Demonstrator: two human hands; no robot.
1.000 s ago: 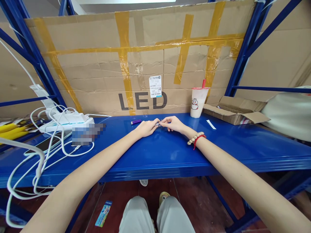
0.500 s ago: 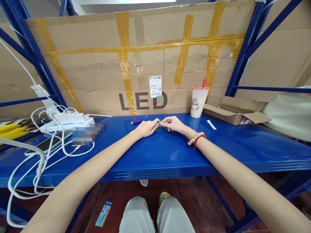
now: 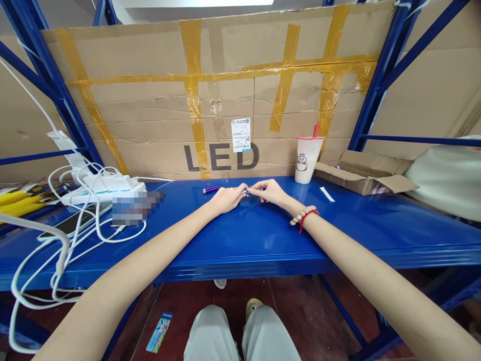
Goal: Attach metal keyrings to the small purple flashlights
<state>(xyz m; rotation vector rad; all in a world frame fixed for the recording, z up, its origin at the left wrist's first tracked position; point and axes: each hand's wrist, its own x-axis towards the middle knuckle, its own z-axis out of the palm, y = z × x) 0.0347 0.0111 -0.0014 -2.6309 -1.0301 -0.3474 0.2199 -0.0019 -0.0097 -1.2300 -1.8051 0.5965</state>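
Note:
Above the blue shelf top, my left hand (image 3: 227,199) is closed, its fingertips pinching a small silvery metal piece (image 3: 246,192) whose kind I cannot make out. My right hand (image 3: 272,192) meets it from the other side, thumb and forefinger pinched together at the same piece. Most of the piece is hidden by the fingers. Just behind my left hand lies a short purple tube (image 3: 211,190) with a silvery end, touched by neither hand. A bead bracelet and a red string circle my right wrist.
On the blue shelf (image 3: 240,240) stand a drink cup (image 3: 305,159) with a red straw and an open cardboard box (image 3: 363,170). A white strip (image 3: 326,194) lies nearby. White cables and a power strip (image 3: 108,193) crowd the left. A cardboard sheet (image 3: 150,120) closes off the back.
Both hands stay at the same spot with the metal piece between them. My right fingers have shifted very slightly.

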